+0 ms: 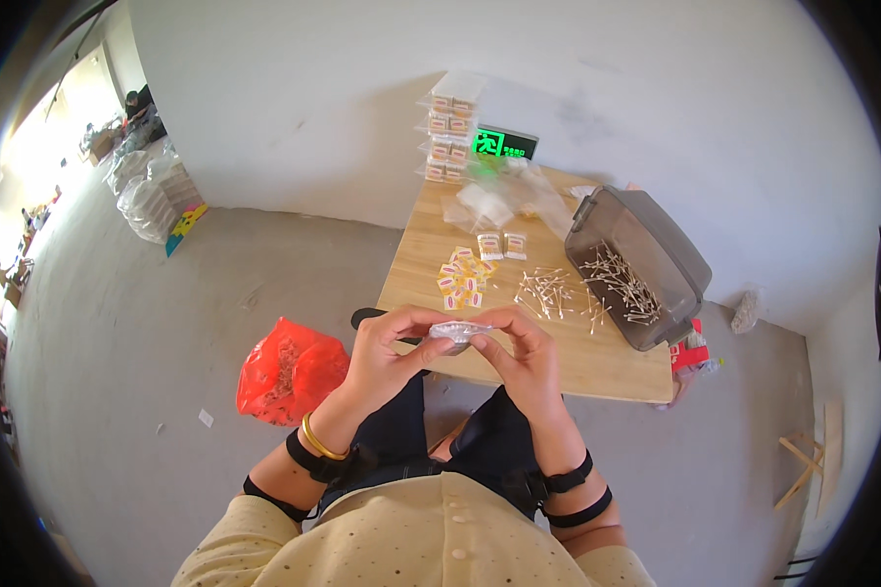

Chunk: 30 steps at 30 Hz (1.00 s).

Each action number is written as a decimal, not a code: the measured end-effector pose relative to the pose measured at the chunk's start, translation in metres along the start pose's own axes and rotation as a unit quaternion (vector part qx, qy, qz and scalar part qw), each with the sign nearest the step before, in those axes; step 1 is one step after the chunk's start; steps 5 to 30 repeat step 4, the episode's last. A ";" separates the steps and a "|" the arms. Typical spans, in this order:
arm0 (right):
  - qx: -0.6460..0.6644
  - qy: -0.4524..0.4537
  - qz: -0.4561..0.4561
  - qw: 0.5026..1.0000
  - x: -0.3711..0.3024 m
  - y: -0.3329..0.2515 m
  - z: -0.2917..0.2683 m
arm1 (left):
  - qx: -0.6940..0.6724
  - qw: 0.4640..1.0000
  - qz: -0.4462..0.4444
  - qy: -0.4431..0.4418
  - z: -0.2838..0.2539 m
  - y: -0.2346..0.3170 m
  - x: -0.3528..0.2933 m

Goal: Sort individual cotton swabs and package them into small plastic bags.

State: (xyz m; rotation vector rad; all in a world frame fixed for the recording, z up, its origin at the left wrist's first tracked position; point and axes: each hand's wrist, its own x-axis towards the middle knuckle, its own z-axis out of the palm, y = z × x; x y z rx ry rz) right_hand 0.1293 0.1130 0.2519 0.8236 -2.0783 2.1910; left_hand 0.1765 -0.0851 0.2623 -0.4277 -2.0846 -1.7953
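Between my two hands is a small clear plastic bag [455,333], held just above the table's near edge. My left hand [390,354] pinches its left side between thumb and fingers. My right hand [525,354] grips the other side, thumb at the front and forefinger along the top edge. What the bag contains is too small to make out. Beyond it on the table lie a pile of small yellow-and-white cards [463,277] and loose cotton swabs [546,292]. Two small filled packets [501,247] lie side by side behind the cards.
On the wooden table [597,375] a grey translucent bin [683,256] lies tipped, with swabs inside. Stacked filled bags [449,127] stand at the back by a green exit sign [504,145], near crumpled clear plastic bags [486,203]. A red plastic bag [289,372] sits on the floor at left.
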 end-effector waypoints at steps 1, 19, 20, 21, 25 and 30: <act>0.010 0.001 0.007 1.000 0.000 0.003 -0.001 | -0.007 1.000 -0.006 -0.001 0.001 -0.002 0.000; 0.028 0.005 0.005 1.000 -0.002 0.012 -0.006 | -0.021 1.000 -0.019 -0.004 0.004 -0.006 0.000; 0.028 0.005 0.005 1.000 -0.002 0.012 -0.006 | -0.021 1.000 -0.019 -0.004 0.004 -0.006 0.000; 0.028 0.005 0.005 1.000 -0.002 0.012 -0.006 | -0.021 1.000 -0.019 -0.004 0.004 -0.006 0.000; 0.028 0.005 0.005 1.000 -0.002 0.012 -0.006 | -0.021 1.000 -0.019 -0.004 0.004 -0.006 0.000; 0.028 0.005 0.005 1.000 -0.002 0.012 -0.006 | -0.021 1.000 -0.019 -0.004 0.004 -0.006 0.000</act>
